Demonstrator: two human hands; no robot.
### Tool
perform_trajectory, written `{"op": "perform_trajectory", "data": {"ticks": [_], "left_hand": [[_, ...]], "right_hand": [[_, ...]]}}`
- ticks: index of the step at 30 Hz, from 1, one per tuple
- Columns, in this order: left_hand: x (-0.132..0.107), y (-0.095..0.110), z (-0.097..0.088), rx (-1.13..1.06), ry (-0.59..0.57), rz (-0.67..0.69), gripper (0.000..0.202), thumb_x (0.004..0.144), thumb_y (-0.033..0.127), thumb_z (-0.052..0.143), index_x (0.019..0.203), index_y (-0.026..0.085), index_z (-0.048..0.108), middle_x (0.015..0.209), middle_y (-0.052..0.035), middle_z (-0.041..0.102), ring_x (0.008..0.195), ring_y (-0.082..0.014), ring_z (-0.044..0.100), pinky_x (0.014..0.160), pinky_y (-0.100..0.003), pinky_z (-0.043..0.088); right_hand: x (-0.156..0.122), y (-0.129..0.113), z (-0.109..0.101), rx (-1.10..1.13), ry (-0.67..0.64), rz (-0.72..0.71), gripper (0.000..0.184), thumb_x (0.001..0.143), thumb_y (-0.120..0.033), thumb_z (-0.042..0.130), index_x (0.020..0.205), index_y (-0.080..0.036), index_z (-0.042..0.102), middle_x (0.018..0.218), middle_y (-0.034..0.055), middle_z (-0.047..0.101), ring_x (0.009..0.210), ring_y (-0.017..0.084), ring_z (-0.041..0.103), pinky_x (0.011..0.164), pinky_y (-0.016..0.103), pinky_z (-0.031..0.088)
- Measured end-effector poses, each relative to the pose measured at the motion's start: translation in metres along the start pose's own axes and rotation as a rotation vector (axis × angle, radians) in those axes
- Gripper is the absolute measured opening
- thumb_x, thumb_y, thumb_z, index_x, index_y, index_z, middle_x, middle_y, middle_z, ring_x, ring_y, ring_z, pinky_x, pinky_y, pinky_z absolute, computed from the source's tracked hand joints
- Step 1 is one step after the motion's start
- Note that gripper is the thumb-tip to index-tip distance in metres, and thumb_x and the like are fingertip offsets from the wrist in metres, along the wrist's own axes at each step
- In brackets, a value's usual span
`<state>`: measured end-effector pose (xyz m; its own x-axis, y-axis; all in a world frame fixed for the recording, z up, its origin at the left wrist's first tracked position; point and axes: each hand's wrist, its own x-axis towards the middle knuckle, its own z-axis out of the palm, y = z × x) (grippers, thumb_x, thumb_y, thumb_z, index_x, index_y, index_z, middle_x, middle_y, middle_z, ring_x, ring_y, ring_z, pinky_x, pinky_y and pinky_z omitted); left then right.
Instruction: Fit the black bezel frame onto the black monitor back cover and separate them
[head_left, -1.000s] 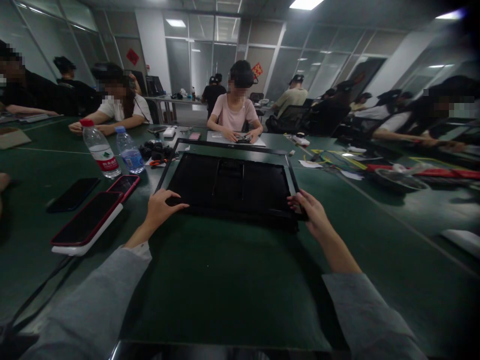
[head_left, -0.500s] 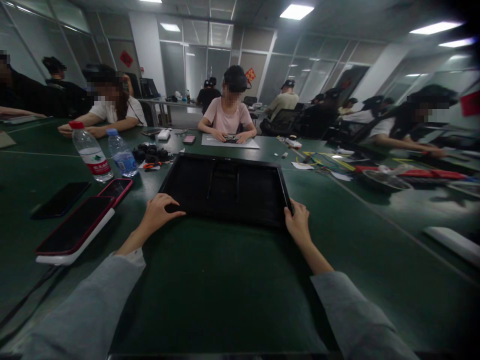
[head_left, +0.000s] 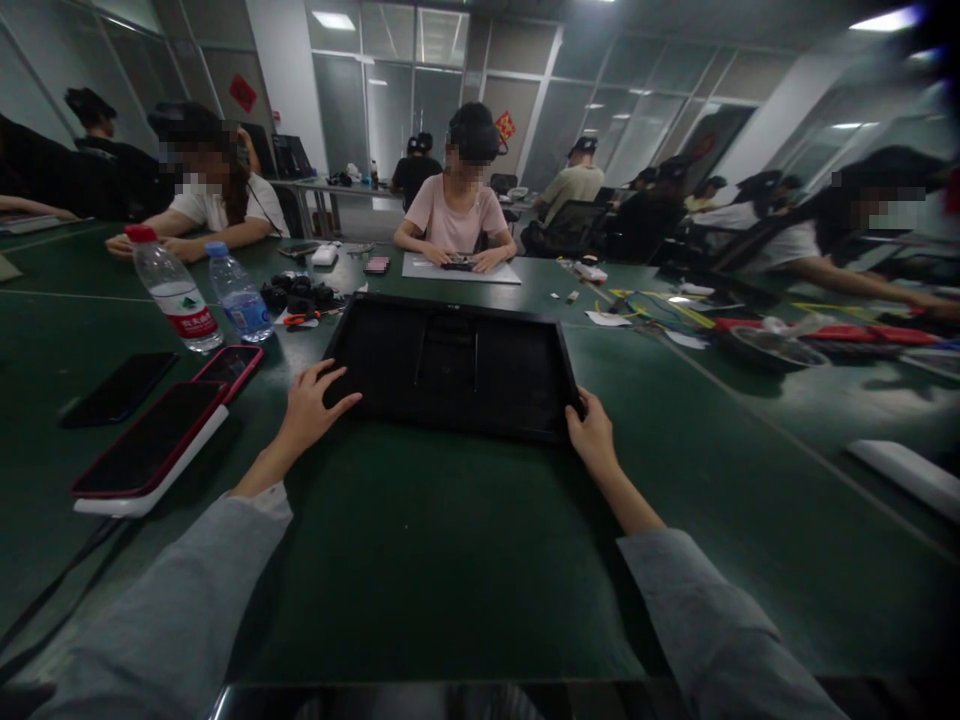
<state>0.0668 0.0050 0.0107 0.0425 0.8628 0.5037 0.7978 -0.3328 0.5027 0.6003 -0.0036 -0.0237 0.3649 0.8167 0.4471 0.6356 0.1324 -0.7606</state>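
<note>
A black rectangular tray-like casing (head_left: pixel 375 360) with a raised rim lies on the green table in front of me. Inside it a recessed middle section shows two thin upright lines, and a small light mark sits on its far rim. My right hand (head_left: pixel 592 425) grips the near right corner, thumb on the inner side of the rim. At the near left corner is my left hand (head_left: pixel 311 400), its thumb and fingers spread apart beside the rim. Whether those fingertips touch the casing is hard to tell.
Left of me stand a red-capped bottle (head_left: pixel 176 300) and a blue-capped bottle (head_left: pixel 238 300), near a dark phone (head_left: pixel 120 388) and a red-edged phone (head_left: pixel 154 440) on a white base. Wires (head_left: pixel 652 308) lie to the right. A person in pink (head_left: pixel 457 215) sits opposite.
My left hand's fingers have spread wider at the casing's left corner. My right hand keeps its grip. The whole view has shifted slightly, with the scene sitting a little higher.
</note>
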Motion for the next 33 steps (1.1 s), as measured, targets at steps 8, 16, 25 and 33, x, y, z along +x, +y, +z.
{"op": "perform_trajectory", "data": {"ticks": [8, 16, 25, 33], "left_hand": [[0.006, -0.021, 0.003, -0.095, 0.065, -0.349, 0.056, 0.095, 0.04, 0.067, 0.144, 0.014, 0.065, 0.147, -0.0186, 0.067, 0.133, -0.0332, 0.065, 0.116, -0.048, 0.048], [0.008, -0.01, -0.006, 0.046, 0.023, -0.43, 0.047, 0.1, 0.037, 0.056, 0.139, 0.015, 0.071, 0.128, -0.0158, 0.078, 0.112, -0.0307, 0.074, 0.104, -0.043, 0.055], [0.005, -0.018, -0.001, 0.011, 0.046, -0.4, 0.046, 0.098, 0.038, 0.059, 0.134, 0.012, 0.072, 0.126, -0.0175, 0.078, 0.113, -0.0316, 0.074, 0.103, -0.044, 0.055], [0.013, -0.034, 0.002, -0.136, 0.02, -0.43, 0.058, 0.097, 0.055, 0.061, 0.136, 0.014, 0.073, 0.126, -0.017, 0.078, 0.108, -0.0297, 0.075, 0.099, -0.042, 0.057]], "right_hand": [[0.017, 0.004, 0.01, -0.012, -0.011, -0.038, 0.057, 0.088, -0.042, 0.055, 0.137, -0.016, 0.065, 0.131, 0.0196, 0.073, 0.124, 0.035, 0.069, 0.116, 0.059, 0.049], [0.02, -0.002, 0.01, -0.058, -0.035, -0.085, 0.061, 0.093, -0.045, 0.05, 0.144, -0.015, 0.063, 0.14, 0.0193, 0.069, 0.13, 0.035, 0.067, 0.118, 0.057, 0.048], [0.02, 0.0, 0.007, 0.003, -0.048, -0.074, 0.06, 0.091, -0.048, 0.055, 0.142, -0.017, 0.065, 0.142, 0.0176, 0.068, 0.134, 0.035, 0.064, 0.121, 0.059, 0.044], [0.032, 0.012, 0.01, 0.129, -0.098, 0.022, 0.064, 0.078, -0.045, 0.067, 0.135, -0.016, 0.062, 0.138, 0.0196, 0.068, 0.133, 0.035, 0.063, 0.123, 0.06, 0.043]]}}
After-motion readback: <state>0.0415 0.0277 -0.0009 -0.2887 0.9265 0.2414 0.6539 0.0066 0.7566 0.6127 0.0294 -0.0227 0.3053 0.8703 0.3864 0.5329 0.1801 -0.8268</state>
